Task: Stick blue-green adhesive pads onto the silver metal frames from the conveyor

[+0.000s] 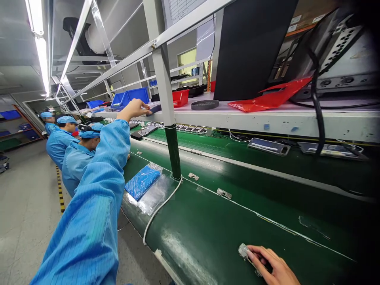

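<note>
My left hand [135, 109] reaches far out to the shelf edge. Its fingers are stretched and apart, at the near end of a dark flat block [155, 108]; whether they touch it I cannot tell. Low in the view, my right hand [271, 263] pinches a small silver metal bracket [244, 251] between thumb and fingers, right at the green bench surface [208, 233]. Farther up the bench lie two similar brackets, one metal bracket [224, 193] and another bracket [193, 176] near the post.
A grey post [173, 152] rises from the bench, with a white cable [157, 211] looping from it. Beside it lies a blue plastic-wrapped packet [143, 181]. The shelf [219, 114] holds a red bin [180, 98] and a red bag [270, 97]. Several co-workers in blue [75, 162] sit leftward.
</note>
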### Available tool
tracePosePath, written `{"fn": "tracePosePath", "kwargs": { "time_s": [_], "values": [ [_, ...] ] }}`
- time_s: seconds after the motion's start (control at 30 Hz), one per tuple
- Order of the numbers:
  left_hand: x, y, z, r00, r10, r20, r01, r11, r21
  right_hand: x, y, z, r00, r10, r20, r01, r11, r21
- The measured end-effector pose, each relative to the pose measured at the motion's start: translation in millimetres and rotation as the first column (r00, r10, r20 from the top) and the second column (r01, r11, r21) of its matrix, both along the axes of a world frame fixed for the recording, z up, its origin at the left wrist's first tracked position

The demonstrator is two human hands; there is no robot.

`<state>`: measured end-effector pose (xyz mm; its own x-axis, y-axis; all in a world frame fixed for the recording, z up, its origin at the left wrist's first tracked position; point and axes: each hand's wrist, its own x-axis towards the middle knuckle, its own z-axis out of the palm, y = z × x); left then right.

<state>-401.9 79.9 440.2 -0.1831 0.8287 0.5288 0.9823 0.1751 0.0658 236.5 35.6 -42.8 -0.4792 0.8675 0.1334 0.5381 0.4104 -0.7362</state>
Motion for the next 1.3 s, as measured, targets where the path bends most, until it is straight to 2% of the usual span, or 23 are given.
{"fn": "tracePosePath", "kwargs": {
  "time_s": [0.23, 0.5, 0.73, 0.87, 0.93, 1.07, 1.17, 1.23, 1.27, 1.3],
  "values": [
    [-3, -6, 6.0, 1.0, -0.01, 0.007, 0.011, 0.998, -0.062, 0, 1, -0.7, 1.0, 0.009, 0.003, -0.009, 1.0, -0.014],
    [11, 0, -10.4, 0.988, -0.032, -0.152, 0.03, 0.999, -0.018, 0, 1, -0.1, 1.0, -0.005, 0.026, 0.007, 0.999, -0.048],
    [2, -10, -12.1, 0.991, -0.081, -0.104, 0.084, 0.996, 0.026, 3, 2, -7.0, 1.0, 0.019, 0.003, -0.019, 1.0, 0.024],
    [-8, -12, -30.6, 0.99, -0.143, -0.014, 0.143, 0.987, 0.079, 5, 4, -16.2, 0.999, 0.042, 0.024, -0.043, 0.998, 0.054],
    [-13, -8, -43.3, 0.982, -0.186, 0.042, 0.182, 0.979, 0.094, 4, 6, -14.3, 0.997, 0.025, 0.066, -0.03, 0.997, 0.075],
    [-16, -4, -64.7, 0.96, -0.232, 0.159, 0.193, 0.955, 0.226, 2, 13, 8.7, 0.989, -0.01, 0.149, -0.018, 0.983, 0.185],
    [-11, -15, -80.5, 0.935, -0.263, 0.236, 0.174, 0.924, 0.34, -3, 15, 28.5, 0.989, -0.017, 0.146, -0.02, 0.969, 0.246],
    [-2, -21, -92.2, 0.878, -0.328, 0.348, 0.176, 0.899, 0.402, -7, 13, 36.3, 0.993, -0.039, 0.114, 0.01, 0.969, 0.248],
    [4, -21, -97.3, 0.808, -0.382, 0.449, 0.179, 0.885, 0.43, -9, 10, 38.5, 0.995, -0.048, 0.093, 0.024, 0.971, 0.238],
    [11, -19, -101.5, 0.598, -0.483, 0.64, 0.172, 0.857, 0.486, -12, 7, 40.0, 0.996, -0.051, 0.077, 0.033, 0.974, 0.223]
  ]
}}
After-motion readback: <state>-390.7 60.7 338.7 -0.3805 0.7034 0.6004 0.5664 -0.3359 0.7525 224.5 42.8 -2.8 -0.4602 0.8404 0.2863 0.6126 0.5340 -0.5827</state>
